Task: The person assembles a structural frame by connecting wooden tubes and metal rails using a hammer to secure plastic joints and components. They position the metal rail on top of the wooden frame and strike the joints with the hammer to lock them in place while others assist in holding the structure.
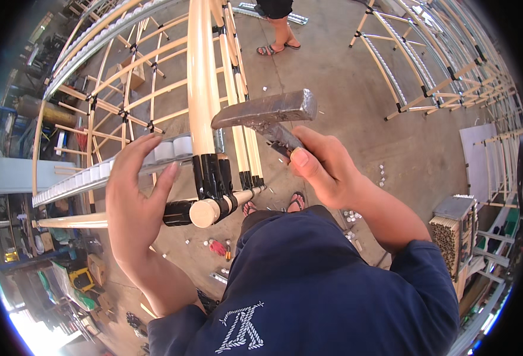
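My right hand [326, 166] is closed round the handle of a worn metal hammer [267, 111]. The hammer's head lies level, its thin end beside a thick cream pipe [203, 77]; whether they touch I cannot tell. A black joint [209, 177] clamps that pipe to crossing pipes, and a cream end cap [204, 213] closes the near end. To the left, my left hand [134, 199] is held with thumb and fingers apart, beside a roller track [95, 173] of white wheels in a metal rail. It appears to grip nothing, though its fingertips come near the track.
A pipe rack frame [125, 110] spreads out at the left. More racks [427, 65] stand at the far right. Another person's legs [280, 32] are at the top. A stack of cut pipes [451, 237] is at the right. Small white pieces and a red item [217, 247] lie on the floor.
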{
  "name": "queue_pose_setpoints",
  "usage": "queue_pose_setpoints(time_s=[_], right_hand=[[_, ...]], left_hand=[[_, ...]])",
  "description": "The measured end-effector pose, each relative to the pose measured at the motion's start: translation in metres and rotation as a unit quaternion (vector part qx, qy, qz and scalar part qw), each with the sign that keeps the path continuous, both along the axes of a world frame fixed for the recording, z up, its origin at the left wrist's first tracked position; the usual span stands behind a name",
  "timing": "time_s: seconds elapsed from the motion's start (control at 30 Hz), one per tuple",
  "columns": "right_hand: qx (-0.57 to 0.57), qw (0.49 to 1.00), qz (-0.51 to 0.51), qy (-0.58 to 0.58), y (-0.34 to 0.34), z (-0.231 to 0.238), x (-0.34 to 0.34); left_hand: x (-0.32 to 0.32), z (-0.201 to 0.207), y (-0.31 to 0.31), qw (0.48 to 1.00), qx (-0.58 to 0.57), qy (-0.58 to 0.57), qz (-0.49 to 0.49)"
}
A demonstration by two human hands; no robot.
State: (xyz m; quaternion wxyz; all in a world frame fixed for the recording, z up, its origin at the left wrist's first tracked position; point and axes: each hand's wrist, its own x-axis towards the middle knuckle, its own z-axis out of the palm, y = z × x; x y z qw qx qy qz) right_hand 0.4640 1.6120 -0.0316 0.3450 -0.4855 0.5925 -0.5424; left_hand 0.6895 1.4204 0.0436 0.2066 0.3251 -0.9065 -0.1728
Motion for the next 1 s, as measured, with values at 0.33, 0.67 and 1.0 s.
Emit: queue_pose_setpoints(time_s=[0.33,0.67,1.0], right_hand=[[0.044,0.995,0.018,-0.085,0.019,0.027,0.033],[-0.018,0.998,-0.047,-0.041,0.012,0.020,0.057],[-0.056,0.990,-0.117,-0.051,0.010,0.024,0.079]], left_hand=[[0.003,-0.010,-0.009,0.997,0.009,-0.036,-0.064],[0.003,-0.007,-0.006,0.998,0.016,-0.030,-0.045],[0.005,-0.005,-0.008,0.995,0.036,-0.071,-0.054]])
